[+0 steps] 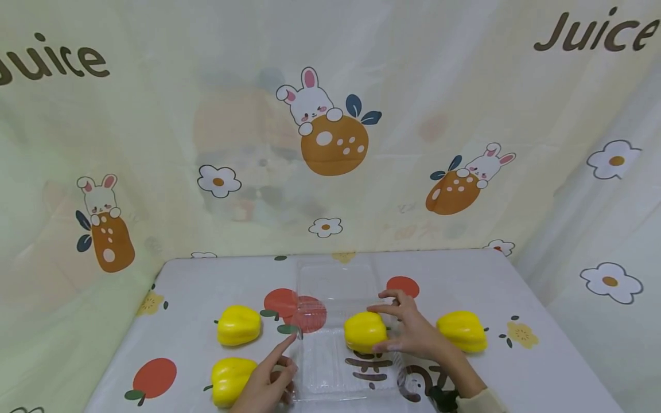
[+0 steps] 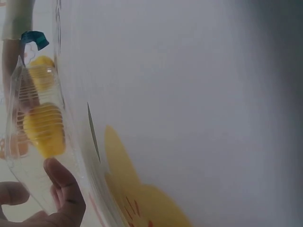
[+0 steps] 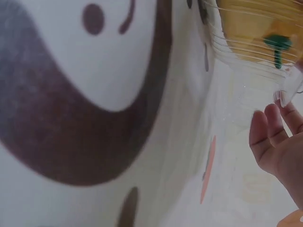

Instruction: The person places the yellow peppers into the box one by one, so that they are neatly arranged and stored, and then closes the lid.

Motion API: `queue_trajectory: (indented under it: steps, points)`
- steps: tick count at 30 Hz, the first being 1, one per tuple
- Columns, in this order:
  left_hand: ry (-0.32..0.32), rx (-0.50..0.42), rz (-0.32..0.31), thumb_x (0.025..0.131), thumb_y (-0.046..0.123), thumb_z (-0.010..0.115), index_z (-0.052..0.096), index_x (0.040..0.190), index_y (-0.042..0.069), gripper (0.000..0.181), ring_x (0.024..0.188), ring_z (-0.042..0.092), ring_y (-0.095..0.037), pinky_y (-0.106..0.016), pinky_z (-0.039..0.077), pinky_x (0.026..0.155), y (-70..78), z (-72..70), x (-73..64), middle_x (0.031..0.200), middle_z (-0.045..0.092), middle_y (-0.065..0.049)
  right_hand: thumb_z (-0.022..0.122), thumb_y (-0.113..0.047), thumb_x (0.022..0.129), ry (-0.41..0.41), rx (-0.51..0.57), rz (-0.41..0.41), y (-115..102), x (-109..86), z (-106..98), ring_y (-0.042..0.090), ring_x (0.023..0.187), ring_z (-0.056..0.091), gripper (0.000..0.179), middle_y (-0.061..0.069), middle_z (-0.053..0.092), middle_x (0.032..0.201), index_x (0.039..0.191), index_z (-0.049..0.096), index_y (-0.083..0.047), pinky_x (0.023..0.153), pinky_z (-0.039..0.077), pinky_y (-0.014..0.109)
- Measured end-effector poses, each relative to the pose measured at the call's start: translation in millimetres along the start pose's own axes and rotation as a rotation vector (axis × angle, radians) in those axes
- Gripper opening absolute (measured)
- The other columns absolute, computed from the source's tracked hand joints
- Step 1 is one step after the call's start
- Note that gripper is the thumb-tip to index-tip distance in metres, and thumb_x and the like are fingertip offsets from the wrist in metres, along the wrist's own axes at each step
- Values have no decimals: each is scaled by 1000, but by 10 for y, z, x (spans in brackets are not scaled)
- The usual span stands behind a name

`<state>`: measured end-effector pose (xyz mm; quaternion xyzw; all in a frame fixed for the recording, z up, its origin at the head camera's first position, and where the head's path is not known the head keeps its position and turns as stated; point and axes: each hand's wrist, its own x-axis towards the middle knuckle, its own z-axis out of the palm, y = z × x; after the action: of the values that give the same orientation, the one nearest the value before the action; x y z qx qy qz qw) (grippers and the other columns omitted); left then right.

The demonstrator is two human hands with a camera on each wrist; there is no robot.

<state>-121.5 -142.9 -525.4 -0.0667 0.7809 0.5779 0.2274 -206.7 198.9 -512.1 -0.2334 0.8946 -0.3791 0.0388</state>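
A clear plastic clamshell box (image 1: 325,367) lies opened at the table's middle, its lid (image 1: 335,281) folded back. Inside its right half is a yellow bell pepper (image 1: 365,331), pinched between the thumb and fingers of my right hand (image 1: 413,330). That pepper (image 2: 45,130) shows through the ridged wall in the left wrist view. At the box's left edge, my left hand (image 1: 268,378) touches the rim with its index finger extended. Thumb and fingers of the left hand (image 2: 66,189) stand apart near the wall in the left wrist view.
Two more yellow bell peppers, an upper one (image 1: 238,325) and a lower one (image 1: 231,380), lie left of the box; the left hand overlaps the lower. Another yellow bell pepper (image 1: 461,331) lies right, behind the right forearm. A printed cloth (image 1: 542,378) covers the table; a curtain (image 1: 248,218) hangs behind.
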Motion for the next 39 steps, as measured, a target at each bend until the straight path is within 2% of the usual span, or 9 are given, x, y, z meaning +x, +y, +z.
queue_trajectory:
  steps: [5,9,12,16,19,23,26,32,39]
  points:
    - [-6,-3,-3,108,19,58,31,168,20,65,79,64,-17,-29,57,74,23,9,-8,115,61,-9,96,-46,73,-2,24,23,46,-8,40,27,121,40,70,21,36,162,136,72,-26,90,54,40]
    - [-9,-4,2,108,19,58,30,168,20,66,79,63,-17,-30,58,74,31,11,-13,114,61,-9,96,-44,74,2,38,-10,82,-19,58,39,134,44,73,22,36,163,137,70,-17,91,58,41]
    - [-7,-2,6,108,18,59,31,168,19,66,80,63,-16,-30,59,75,35,19,-13,114,61,-9,96,-43,74,4,37,-31,91,-25,65,46,142,42,72,22,40,162,135,68,-15,92,60,44]
    - [-4,7,11,108,18,59,31,167,19,66,80,63,-16,-31,59,75,41,29,-8,114,62,-9,95,-47,74,16,5,-29,82,-39,65,46,146,39,71,18,42,163,132,68,-18,99,58,53]
    - [-3,12,15,108,18,59,31,167,18,65,80,64,-16,-31,59,75,47,30,-10,114,62,-9,95,-49,74,22,-2,-34,74,-48,60,45,145,42,72,18,42,164,133,69,-17,102,59,54]
    - [-5,11,26,108,19,59,31,167,18,65,80,64,-16,-31,60,76,60,25,-25,115,62,-9,95,-45,75,13,36,-46,71,-60,50,44,138,52,76,21,41,164,136,68,-8,97,63,50]
    - [-9,10,34,108,20,59,32,167,19,65,80,64,-16,-31,60,76,66,20,-34,116,62,-9,94,-43,77,-2,47,-56,67,-72,38,45,138,53,78,22,39,165,139,65,-5,96,63,50]
    - [-5,19,48,109,21,59,32,167,20,65,80,64,-16,-32,61,76,60,13,-32,116,63,-9,93,-44,79,-23,34,-73,32,-77,-9,50,143,49,76,21,37,168,141,64,-10,95,63,52]
    - [-1,19,52,109,20,59,32,167,19,64,79,65,-16,-33,62,76,42,14,-30,116,63,-9,92,-38,82,-11,81,-45,4,-107,-96,46,139,54,74,20,43,164,143,62,-11,95,63,54]
